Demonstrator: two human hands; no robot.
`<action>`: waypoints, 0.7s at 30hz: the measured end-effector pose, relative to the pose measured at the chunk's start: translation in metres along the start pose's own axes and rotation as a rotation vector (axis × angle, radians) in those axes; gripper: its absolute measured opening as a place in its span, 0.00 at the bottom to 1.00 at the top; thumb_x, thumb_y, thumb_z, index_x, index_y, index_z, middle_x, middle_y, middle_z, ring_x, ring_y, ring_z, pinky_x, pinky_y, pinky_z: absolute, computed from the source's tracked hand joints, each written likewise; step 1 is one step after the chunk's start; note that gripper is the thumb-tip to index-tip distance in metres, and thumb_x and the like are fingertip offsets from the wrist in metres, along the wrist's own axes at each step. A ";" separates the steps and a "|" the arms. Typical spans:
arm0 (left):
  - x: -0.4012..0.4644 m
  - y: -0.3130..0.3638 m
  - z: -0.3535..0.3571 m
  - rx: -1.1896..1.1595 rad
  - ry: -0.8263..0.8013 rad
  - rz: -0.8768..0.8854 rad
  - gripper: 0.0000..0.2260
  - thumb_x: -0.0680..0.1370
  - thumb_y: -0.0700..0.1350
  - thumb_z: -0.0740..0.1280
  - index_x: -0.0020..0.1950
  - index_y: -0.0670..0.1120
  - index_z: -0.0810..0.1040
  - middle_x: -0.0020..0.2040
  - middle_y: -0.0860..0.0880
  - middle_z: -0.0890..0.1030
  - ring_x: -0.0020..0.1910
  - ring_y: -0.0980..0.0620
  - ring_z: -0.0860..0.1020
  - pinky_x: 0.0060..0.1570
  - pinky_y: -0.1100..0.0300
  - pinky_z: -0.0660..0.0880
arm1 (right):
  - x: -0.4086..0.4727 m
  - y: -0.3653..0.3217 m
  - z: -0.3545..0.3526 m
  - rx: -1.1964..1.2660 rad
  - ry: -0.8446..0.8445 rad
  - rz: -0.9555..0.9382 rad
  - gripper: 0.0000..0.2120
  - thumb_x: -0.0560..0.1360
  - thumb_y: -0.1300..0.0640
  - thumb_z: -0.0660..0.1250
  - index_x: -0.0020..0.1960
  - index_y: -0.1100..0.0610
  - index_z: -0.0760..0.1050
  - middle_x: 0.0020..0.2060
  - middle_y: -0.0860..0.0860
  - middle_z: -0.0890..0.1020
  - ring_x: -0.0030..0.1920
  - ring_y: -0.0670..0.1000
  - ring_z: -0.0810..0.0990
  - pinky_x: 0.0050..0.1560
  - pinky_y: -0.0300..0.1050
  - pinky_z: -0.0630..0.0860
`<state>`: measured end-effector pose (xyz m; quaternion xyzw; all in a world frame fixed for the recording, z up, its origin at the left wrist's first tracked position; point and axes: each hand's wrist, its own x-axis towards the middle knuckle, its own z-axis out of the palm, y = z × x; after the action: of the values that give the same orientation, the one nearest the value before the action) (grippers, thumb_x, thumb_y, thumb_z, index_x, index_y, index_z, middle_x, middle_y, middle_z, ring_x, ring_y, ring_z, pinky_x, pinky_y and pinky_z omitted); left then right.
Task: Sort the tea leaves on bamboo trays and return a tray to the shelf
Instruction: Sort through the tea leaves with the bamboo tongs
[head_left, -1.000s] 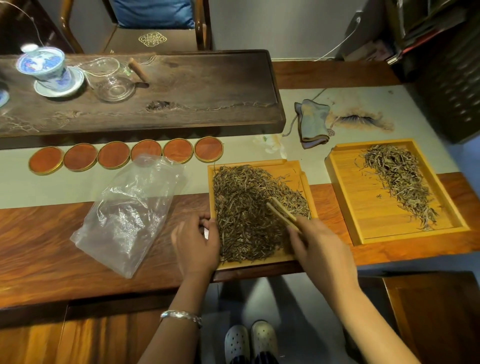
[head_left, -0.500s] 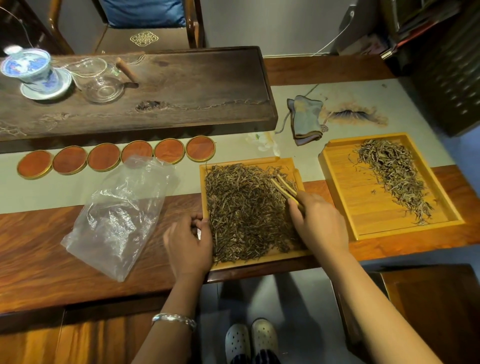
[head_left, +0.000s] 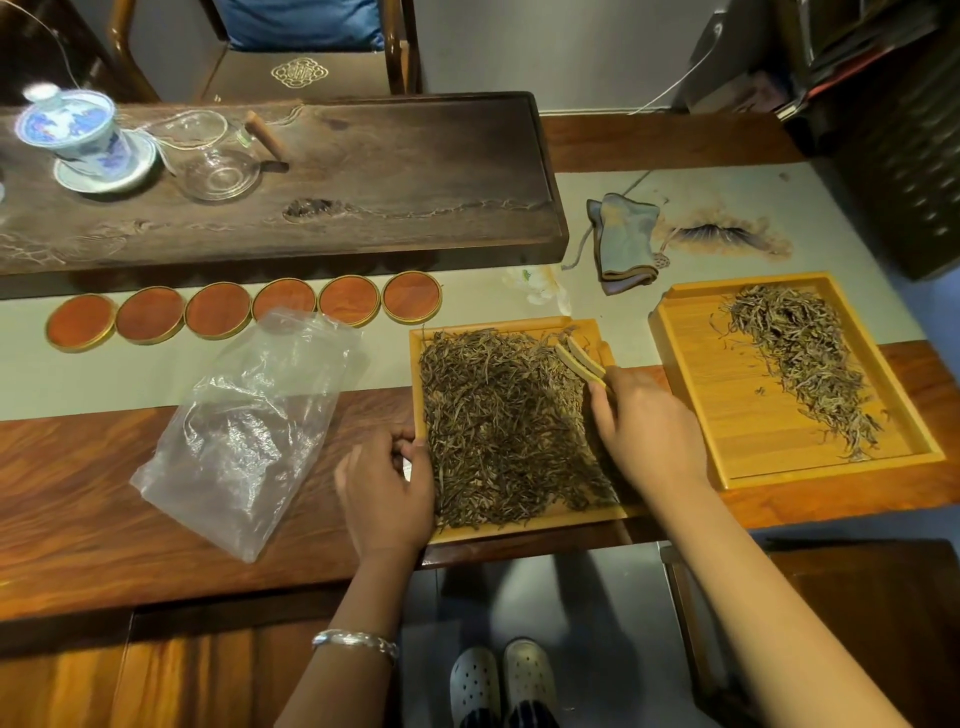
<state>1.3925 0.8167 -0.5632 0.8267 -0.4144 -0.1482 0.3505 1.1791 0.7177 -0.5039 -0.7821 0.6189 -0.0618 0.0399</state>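
Left hand (head_left: 387, 493) gripped the near tray's (head_left: 519, 325) left edge; right hand (head_left: 647, 428) clutched bamboo tweezers (head_left: 579, 358) over its tea leaves (head_left: 504, 426). Second tray (head_left: 737, 415) sat just right.

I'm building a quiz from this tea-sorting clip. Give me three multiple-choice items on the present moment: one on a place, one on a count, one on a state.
1. Where does the plastic bag lie?
A. to the left of the fuller tray
B. inside the right tray
C. on the dark tea board

2. How many round coasters stand in the row?
A. four
B. six
C. eight

3. What is the right hand doing?
A. resting flat on the table
B. lifting the cloth
C. holding bamboo tongs over the tea leaves

Answers: 1 A, the bag lies on the table beside the fuller tray, near the left hand. 2 B, six red-brown discs can be counted. 3 C, the fingers curl round the tongs, whose tips point at the tray's far corner.
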 end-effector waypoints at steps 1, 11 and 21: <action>0.000 0.000 0.000 -0.002 0.001 0.000 0.05 0.74 0.48 0.61 0.42 0.49 0.76 0.33 0.53 0.74 0.36 0.51 0.71 0.54 0.57 0.61 | 0.001 -0.001 -0.002 0.001 0.010 -0.002 0.15 0.81 0.50 0.55 0.52 0.59 0.75 0.42 0.56 0.80 0.37 0.57 0.80 0.28 0.45 0.72; 0.000 0.001 0.000 -0.027 0.008 0.011 0.03 0.74 0.48 0.62 0.43 0.52 0.74 0.32 0.56 0.72 0.36 0.53 0.69 0.53 0.59 0.60 | 0.009 -0.030 0.002 0.038 -0.030 -0.096 0.15 0.81 0.48 0.54 0.52 0.57 0.74 0.46 0.54 0.80 0.41 0.56 0.80 0.34 0.48 0.74; 0.000 -0.001 0.000 -0.022 0.006 0.015 0.02 0.74 0.48 0.63 0.43 0.52 0.75 0.33 0.56 0.73 0.36 0.54 0.70 0.53 0.58 0.61 | 0.009 -0.025 -0.001 0.045 -0.008 -0.112 0.14 0.81 0.49 0.56 0.51 0.57 0.75 0.43 0.55 0.80 0.38 0.57 0.79 0.30 0.45 0.71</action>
<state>1.3928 0.8173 -0.5636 0.8201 -0.4181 -0.1476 0.3618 1.2051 0.7146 -0.4987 -0.8146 0.5724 -0.0748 0.0565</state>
